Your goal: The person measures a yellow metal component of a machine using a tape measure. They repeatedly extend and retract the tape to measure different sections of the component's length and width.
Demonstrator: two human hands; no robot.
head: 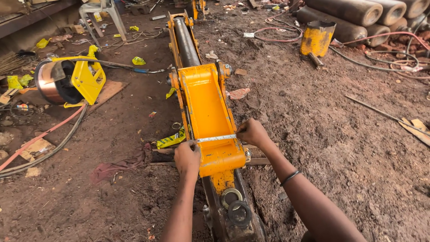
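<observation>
Steel rule point(216, 138) across orange bracket point(207, 107), dirt floor point(313, 125)

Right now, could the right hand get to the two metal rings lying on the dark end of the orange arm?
Probably yes. The right hand pinches one end of the steel rule across the orange arm; the rings lie just below, uncovered, nothing between. It would have to let go of the rule first.

A thin silver strip point(216, 138) lies flat across a big orange metal arm point(207, 112), pointing from 9 o'clock to 3 o'clock. The orange arm is long and shiny. It lies on the dirt, running from 6 toward 12 o'clock.
</observation>
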